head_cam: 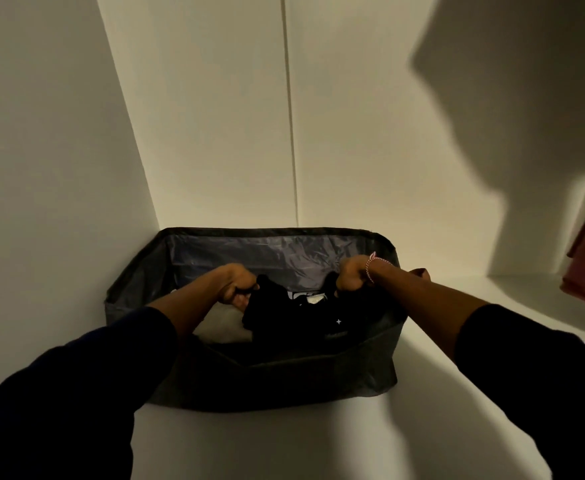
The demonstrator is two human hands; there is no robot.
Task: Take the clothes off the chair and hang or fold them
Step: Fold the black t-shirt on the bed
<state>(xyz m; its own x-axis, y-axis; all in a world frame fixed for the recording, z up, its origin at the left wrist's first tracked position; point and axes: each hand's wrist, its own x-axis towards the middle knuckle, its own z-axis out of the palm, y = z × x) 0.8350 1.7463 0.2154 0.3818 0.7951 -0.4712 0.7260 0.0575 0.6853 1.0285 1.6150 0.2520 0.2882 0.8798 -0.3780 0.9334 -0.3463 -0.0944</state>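
Both hands, left and right, grip one black garment inside one fabric bin.

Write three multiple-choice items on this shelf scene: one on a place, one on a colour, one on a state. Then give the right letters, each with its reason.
1. Where does the dark fabric bin stand?
A. in the left back corner of the white shelf
B. on a chair
C. on the floor

2. What colour is the folded garment that both hands hold?
A. white
B. black
C. red

3. What is the left hand doing?
A. lying flat on the shelf
B. hanging idle
C. gripping one end of the garment

Key:
1 A: the bin sits against the left wall and the back wall.
2 B: the cloth is black with a small white mark.
3 C: its fingers curl round the cloth, as do those of the right hand, over the open bin.
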